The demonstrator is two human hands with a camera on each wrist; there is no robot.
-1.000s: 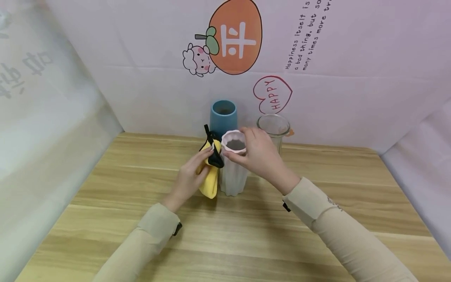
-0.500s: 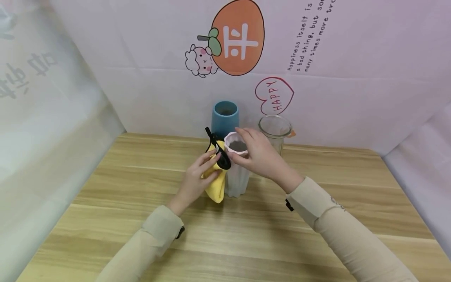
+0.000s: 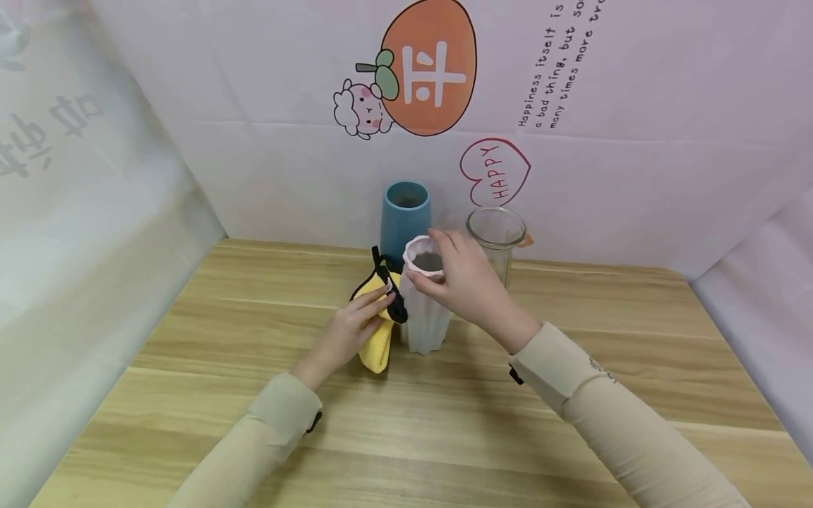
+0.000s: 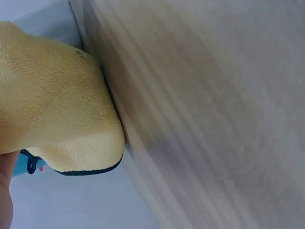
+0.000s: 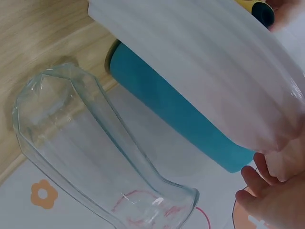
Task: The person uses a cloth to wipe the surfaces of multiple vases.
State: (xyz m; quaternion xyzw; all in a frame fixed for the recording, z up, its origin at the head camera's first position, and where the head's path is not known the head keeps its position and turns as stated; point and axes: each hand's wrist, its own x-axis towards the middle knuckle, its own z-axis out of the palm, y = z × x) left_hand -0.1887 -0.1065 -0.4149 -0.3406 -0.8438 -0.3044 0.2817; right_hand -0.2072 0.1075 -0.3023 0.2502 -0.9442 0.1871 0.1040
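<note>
My left hand (image 3: 343, 331) holds a folded yellow cloth (image 3: 377, 349) with black edging against the left side of a white fluted vase (image 3: 424, 324). The left wrist view shows the plush cloth (image 4: 57, 95) up close, with only a bit of the hand at its edge. At the vase's scalloped rim, my right hand (image 3: 473, 289) grips the right side, thumb in front and fingers behind. The vase stands upright on the table. In the right wrist view its ribbed wall (image 5: 200, 62) fills the top, and part of the hand (image 5: 276, 200) shows by the rim.
Behind the white vase stands a blue vase (image 3: 396, 229), close to the printed cloth backdrop (image 3: 286, 176). A clear glass vase (image 3: 502, 257) is at the back right, partly behind my right hand. Wood-grain tabletop (image 3: 406, 437) extends toward me.
The cloth and left hand shifted right across the vase's side, then back left and slightly lower toward me. My right hand has stayed at the rim; the vase has barely moved.
</note>
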